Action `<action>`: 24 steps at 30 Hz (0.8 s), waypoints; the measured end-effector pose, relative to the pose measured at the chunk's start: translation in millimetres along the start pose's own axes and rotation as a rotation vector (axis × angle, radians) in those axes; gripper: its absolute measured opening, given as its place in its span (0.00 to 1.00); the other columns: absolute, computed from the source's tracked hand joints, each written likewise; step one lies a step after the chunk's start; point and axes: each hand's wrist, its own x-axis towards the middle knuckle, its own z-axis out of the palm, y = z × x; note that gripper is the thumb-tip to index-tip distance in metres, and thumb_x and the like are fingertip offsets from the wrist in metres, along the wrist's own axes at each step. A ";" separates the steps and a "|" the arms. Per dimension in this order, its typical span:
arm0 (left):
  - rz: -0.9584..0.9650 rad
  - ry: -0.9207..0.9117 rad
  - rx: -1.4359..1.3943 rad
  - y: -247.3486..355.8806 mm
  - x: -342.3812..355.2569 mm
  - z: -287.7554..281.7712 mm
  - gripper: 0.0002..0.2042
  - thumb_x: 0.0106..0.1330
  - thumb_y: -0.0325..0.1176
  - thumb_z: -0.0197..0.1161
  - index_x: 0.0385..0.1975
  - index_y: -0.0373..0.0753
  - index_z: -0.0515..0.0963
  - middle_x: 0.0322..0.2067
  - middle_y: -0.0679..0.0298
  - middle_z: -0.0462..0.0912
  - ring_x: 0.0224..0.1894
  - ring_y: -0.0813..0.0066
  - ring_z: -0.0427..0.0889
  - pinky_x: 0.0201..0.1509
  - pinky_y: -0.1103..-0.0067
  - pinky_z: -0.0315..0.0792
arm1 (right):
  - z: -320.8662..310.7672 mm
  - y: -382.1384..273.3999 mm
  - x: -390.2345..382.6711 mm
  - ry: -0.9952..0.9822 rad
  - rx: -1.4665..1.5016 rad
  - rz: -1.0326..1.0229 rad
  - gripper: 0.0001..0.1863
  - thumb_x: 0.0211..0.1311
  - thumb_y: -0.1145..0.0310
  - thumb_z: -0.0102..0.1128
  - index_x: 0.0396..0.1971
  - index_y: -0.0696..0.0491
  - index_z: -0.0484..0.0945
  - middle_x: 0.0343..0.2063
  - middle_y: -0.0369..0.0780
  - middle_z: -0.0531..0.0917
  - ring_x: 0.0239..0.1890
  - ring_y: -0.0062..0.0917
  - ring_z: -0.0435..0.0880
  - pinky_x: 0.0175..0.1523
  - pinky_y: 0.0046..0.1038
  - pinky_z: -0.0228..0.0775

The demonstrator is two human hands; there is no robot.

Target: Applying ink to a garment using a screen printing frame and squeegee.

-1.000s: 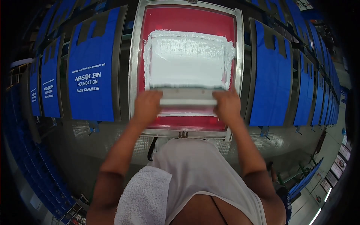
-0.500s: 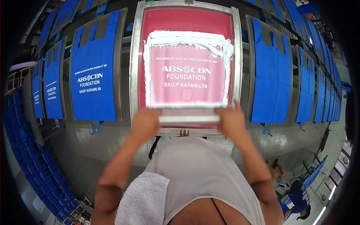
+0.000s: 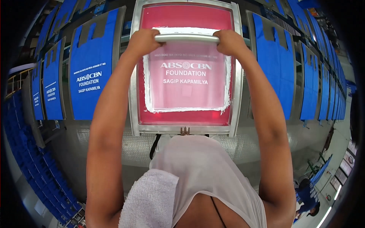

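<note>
We grip the squeegee (image 3: 187,38) at 12 o'clock on the red screen (image 3: 186,114), left hand (image 3: 142,40) and right hand (image 3: 228,41) clenched on its ends. Best keep pressure even, blade level, frame (image 3: 134,95) flat.

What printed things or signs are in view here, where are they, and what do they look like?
Screen: centre, under both hands; pink mesh in a grey metal frame, pale lettering, white ink border.
Printed bag: left of the screen; blue, white lettering.
Further printed bags: far left row; blue, white lettering.
Blank bags: right of the screen; blue, no print visible.
</note>
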 end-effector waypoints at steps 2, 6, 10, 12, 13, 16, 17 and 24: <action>-0.088 -0.094 0.005 14.1 -49.3 -1.5 0.16 0.50 0.46 0.67 0.38 0.47 0.80 0.29 0.56 0.83 0.34 0.58 0.82 0.39 0.67 0.75 | 1.6 -11.7 -54.9 0.001 0.077 0.008 0.20 0.41 0.71 0.56 0.40 0.47 0.81 0.29 0.44 0.83 0.33 0.35 0.83 0.46 0.36 0.72; -0.045 -0.199 -0.069 56.5 -204.8 21.5 0.16 0.43 0.28 0.67 0.35 0.41 0.78 0.32 0.57 0.79 0.34 0.56 0.77 0.40 0.66 0.72 | 29.6 -63.2 -193.1 -0.189 0.135 -0.013 0.21 0.34 0.78 0.59 0.36 0.49 0.80 0.26 0.40 0.83 0.36 0.33 0.81 0.66 0.44 0.53; 0.128 0.086 -0.142 57.6 -227.8 61.6 0.17 0.36 0.23 0.63 0.31 0.40 0.76 0.29 0.61 0.78 0.32 0.60 0.76 0.40 0.68 0.71 | 64.4 -76.2 -213.3 -0.098 0.151 -0.014 0.21 0.30 0.80 0.60 0.33 0.49 0.79 0.30 0.37 0.82 0.37 0.31 0.80 0.66 0.45 0.53; 0.097 0.098 -0.129 44.8 -189.2 63.5 0.16 0.36 0.23 0.62 0.30 0.39 0.77 0.29 0.61 0.79 0.33 0.61 0.77 0.39 0.69 0.73 | 68.0 -60.9 -179.0 -0.034 0.153 0.037 0.21 0.30 0.78 0.61 0.33 0.50 0.79 0.29 0.38 0.82 0.36 0.33 0.80 0.65 0.45 0.54; 0.081 0.071 -0.145 33.2 -160.5 57.6 0.15 0.38 0.24 0.64 0.30 0.40 0.78 0.28 0.60 0.80 0.34 0.61 0.79 0.37 0.68 0.74 | 64.8 -47.2 -153.3 0.032 0.142 -0.021 0.21 0.31 0.77 0.61 0.34 0.50 0.79 0.28 0.40 0.82 0.36 0.34 0.80 0.64 0.45 0.56; -0.033 -0.018 -0.007 11.5 -65.7 35.6 0.10 0.46 0.36 0.67 0.30 0.46 0.80 0.26 0.58 0.81 0.33 0.59 0.81 0.36 0.65 0.75 | 47.9 -16.7 -64.3 0.074 0.001 -0.026 0.19 0.34 0.73 0.60 0.35 0.46 0.80 0.22 0.43 0.82 0.28 0.37 0.82 0.53 0.38 0.66; -0.038 -0.015 -0.017 7.3 -40.7 27.5 0.10 0.47 0.39 0.67 0.29 0.45 0.80 0.26 0.58 0.82 0.33 0.57 0.81 0.37 0.65 0.75 | 39.9 -7.5 -40.7 0.085 0.043 -0.023 0.17 0.37 0.71 0.59 0.34 0.45 0.81 0.24 0.43 0.82 0.30 0.37 0.82 0.50 0.39 0.68; -0.083 -0.065 -0.034 -3.0 18.8 -12.1 0.20 0.44 0.44 0.73 0.36 0.41 0.81 0.32 0.56 0.83 0.37 0.57 0.80 0.43 0.68 0.74 | -16.0 16.3 29.8 -0.040 0.076 -0.055 0.25 0.38 0.70 0.55 0.44 0.46 0.81 0.36 0.45 0.83 0.42 0.39 0.81 0.50 0.35 0.73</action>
